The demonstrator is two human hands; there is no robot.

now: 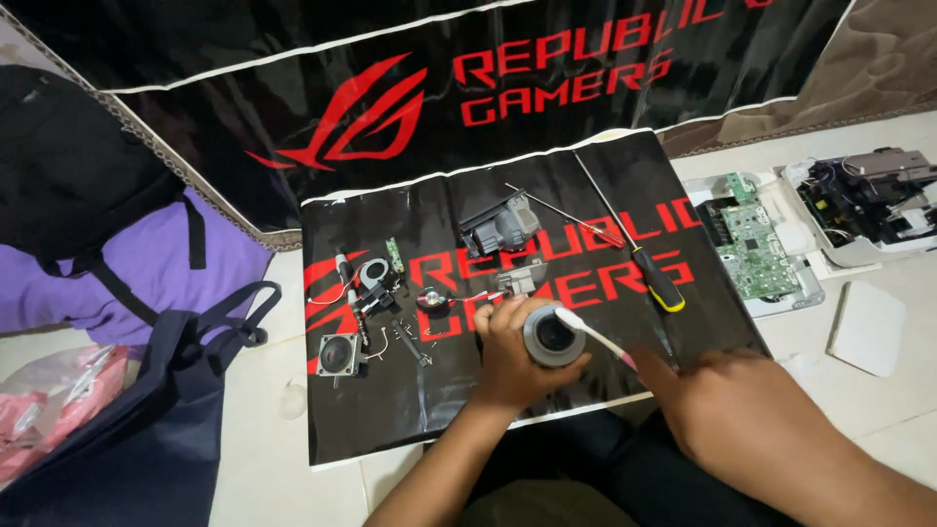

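My left hand (509, 361) grips a short grey cylinder (552, 337), a lens-like part with a dark opening facing up. My right hand (742, 415) holds a thin pink-handled swab (591, 335) whose white tip rests at the cylinder's rim. Both hands hover over the near edge of a black mat with red lettering (586, 381). On the mat lie a small square speaker (339, 355), a grey housing (499, 231), a small metal bracket (518, 281), loose screws and wired bits (390, 307), and a yellow-and-black screwdriver (656, 280).
A green circuit board in a white tray (756, 249) and an opened device shell (864, 200) sit at the right, with a white panel (867, 327) on the tiled floor. Dark bags (146, 390) and a pink packet (54, 405) lie at the left. A black banner (293, 88) stands behind.
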